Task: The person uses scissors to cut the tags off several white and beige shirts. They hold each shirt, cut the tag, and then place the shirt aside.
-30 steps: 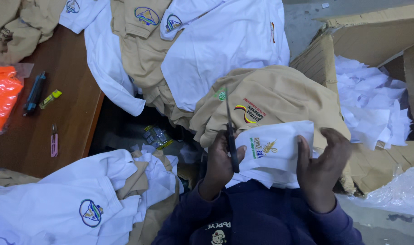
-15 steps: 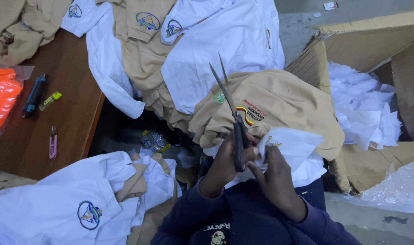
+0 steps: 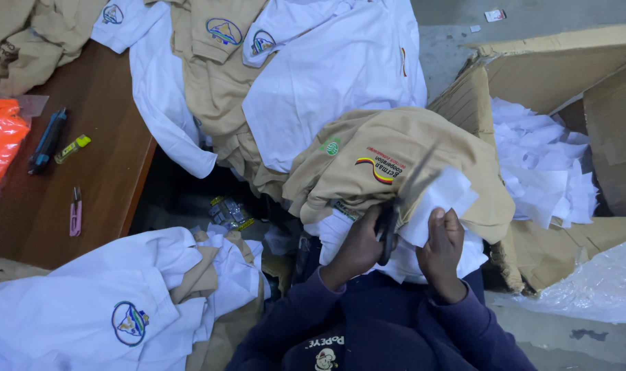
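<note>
scissors (image 3: 393, 214) gripped in left hand (image 3: 359, 244), blades raised and blurred, white backing (image 3: 438, 205) pinched in right hand (image 3: 442, 249), both held over tan shirt (image 3: 388, 165) on the lap, cardboard box (image 3: 553, 75) of white scraps (image 3: 543, 165) just right

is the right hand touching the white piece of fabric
Touching. The head view shows the right hand with its fingers on the lower edge of the white fabric piece, next to the scissors in the left hand.

Even, soft overhead light, colours clear.
Scissors (image 3: 402, 199) smear with motion blur at centre; deep shadow pools under the table (image 3: 114, 172) at eight o'clock.
</note>
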